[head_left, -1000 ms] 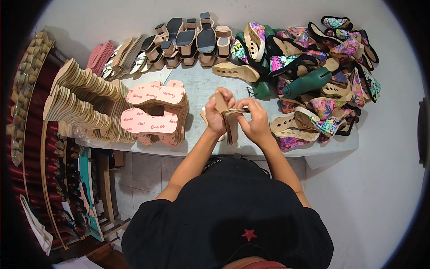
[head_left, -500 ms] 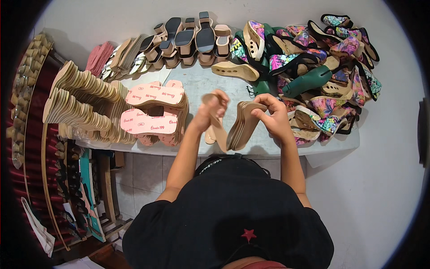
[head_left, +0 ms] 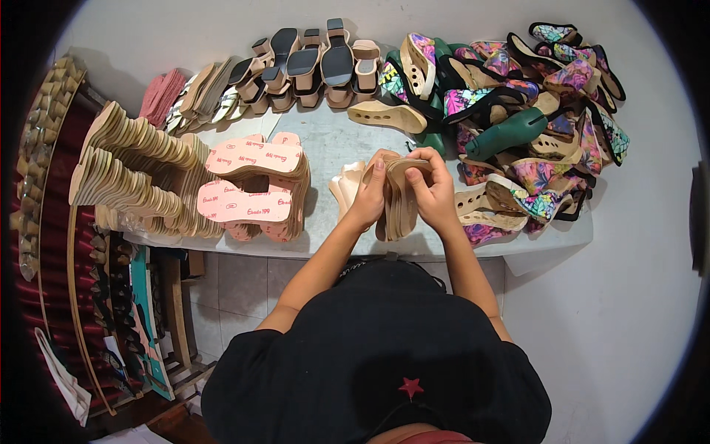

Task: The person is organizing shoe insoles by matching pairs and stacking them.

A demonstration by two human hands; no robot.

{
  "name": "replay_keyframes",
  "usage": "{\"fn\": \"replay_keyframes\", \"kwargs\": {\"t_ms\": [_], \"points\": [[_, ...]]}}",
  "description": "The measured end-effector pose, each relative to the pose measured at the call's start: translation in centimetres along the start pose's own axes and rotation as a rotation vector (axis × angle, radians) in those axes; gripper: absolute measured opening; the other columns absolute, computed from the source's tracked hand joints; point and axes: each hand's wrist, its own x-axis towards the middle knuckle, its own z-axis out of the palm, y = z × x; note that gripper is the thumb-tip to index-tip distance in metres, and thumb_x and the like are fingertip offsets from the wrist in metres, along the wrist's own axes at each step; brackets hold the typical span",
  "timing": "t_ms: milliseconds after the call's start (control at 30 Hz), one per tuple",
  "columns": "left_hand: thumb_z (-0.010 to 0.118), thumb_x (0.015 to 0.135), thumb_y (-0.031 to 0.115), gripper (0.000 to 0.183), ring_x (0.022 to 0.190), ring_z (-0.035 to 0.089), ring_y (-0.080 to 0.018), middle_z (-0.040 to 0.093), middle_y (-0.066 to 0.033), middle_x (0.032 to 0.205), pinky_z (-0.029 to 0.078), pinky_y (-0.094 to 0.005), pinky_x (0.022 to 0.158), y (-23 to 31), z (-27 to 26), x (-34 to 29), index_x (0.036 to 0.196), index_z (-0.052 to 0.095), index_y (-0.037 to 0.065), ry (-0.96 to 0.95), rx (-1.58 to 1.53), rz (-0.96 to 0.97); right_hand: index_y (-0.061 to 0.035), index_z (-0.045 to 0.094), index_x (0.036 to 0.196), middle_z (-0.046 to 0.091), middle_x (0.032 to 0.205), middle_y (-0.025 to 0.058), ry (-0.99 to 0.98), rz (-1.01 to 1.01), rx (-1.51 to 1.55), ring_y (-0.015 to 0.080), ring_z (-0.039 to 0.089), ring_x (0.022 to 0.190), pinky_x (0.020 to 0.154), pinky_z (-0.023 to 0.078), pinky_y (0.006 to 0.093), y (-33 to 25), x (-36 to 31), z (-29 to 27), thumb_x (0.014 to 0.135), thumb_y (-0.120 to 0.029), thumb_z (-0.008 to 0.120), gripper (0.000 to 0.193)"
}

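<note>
A bundle of thin beige insoles [head_left: 400, 211] stands on edge at the table's near side, between my two hands. My left hand [head_left: 372, 194] is closed on the bundle's left side, thumb toward the top. From the right, my right hand [head_left: 435, 189] pinches the upper ends, its thumb lying on the nearest insole. Just left of my left hand lie some pale, glossy beige insoles [head_left: 345, 188], partly hidden by the hand. Farther left, stacks of pink-topped insoles with red print [head_left: 248, 201] lie flat.
Long rows of beige insoles [head_left: 126, 174] stand at the table's left. Block-heeled sandals [head_left: 336, 66] line the back. A heap of floral wedge shoes [head_left: 547, 163] with green shoe lasts [head_left: 512, 135] fills the right. A loose wedge sole [head_left: 388, 117] lies mid-table [head_left: 318, 133].
My left hand has moved right with its insole and now meets the bundle. My right hand has shifted slightly left, and the bundle stands more upright.
</note>
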Motion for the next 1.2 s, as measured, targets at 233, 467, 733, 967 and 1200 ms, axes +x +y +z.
{"fn": "replay_keyframes", "kwargs": {"t_ms": [233,467,733,967,1200], "points": [[0.029,0.097,0.031,0.033,0.085,0.049,-0.0124,0.052,-0.0061,0.090,0.040,-0.0257,0.078,-0.3,1.4,0.0,0.099,0.047,0.003,0.230,0.255,0.264,0.0009,0.053,0.097,0.057,0.092,0.0116,0.133,-0.141,-0.109,0.0195,0.057,0.085,0.076,0.044,0.0304,0.4,0.4,1.4,0.084,-0.015,0.057,0.021],[0.048,0.091,0.028,0.034,0.088,0.050,-0.0131,0.055,-0.0065,0.097,0.039,-0.0257,0.080,0.4,0.3,0.1,0.111,0.047,0.001,0.054,0.349,0.190,0.0020,0.055,0.095,0.062,0.086,0.0101,0.156,0.001,-0.120,0.0154,0.059,0.079,0.071,0.046,0.0264,0.8,1.2,-0.3,0.084,-0.012,0.058,0.018],[0.060,0.078,0.042,0.068,0.092,0.060,-0.0228,0.055,-0.0162,0.108,0.048,-0.0316,0.081,-0.8,-1.5,-0.8,0.126,0.035,0.001,-0.416,-0.310,-0.411,0.0025,0.053,0.097,0.061,0.087,0.0064,0.182,0.068,0.167,0.0086,0.055,0.078,0.069,0.044,0.0221,0.6,2.0,-0.9,0.087,-0.012,0.056,0.018],[0.063,0.071,0.033,0.065,0.085,0.062,-0.0227,0.057,-0.0177,0.105,0.051,-0.0289,0.070,0.0,-1.3,-1.0,0.122,0.039,0.001,-0.436,-0.322,-0.377,0.0014,0.053,0.100,0.061,0.089,0.0055,0.278,0.090,0.362,0.0078,0.055,0.078,0.069,0.044,0.0211,0.9,2.6,-2.6,0.088,-0.013,0.056,0.019],[0.062,0.072,0.034,0.062,0.056,0.045,-0.0080,0.059,-0.0102,0.088,0.039,-0.0204,0.051,-1.0,-2.6,-1.4,0.119,0.043,-0.003,-0.473,0.051,-0.422,0.0030,0.052,0.100,0.060,0.092,0.0059,0.431,0.048,0.457,0.0088,0.056,0.080,0.072,0.045,0.0214,0.5,3.4,-5.2,0.088,-0.013,0.055,0.020]]}}
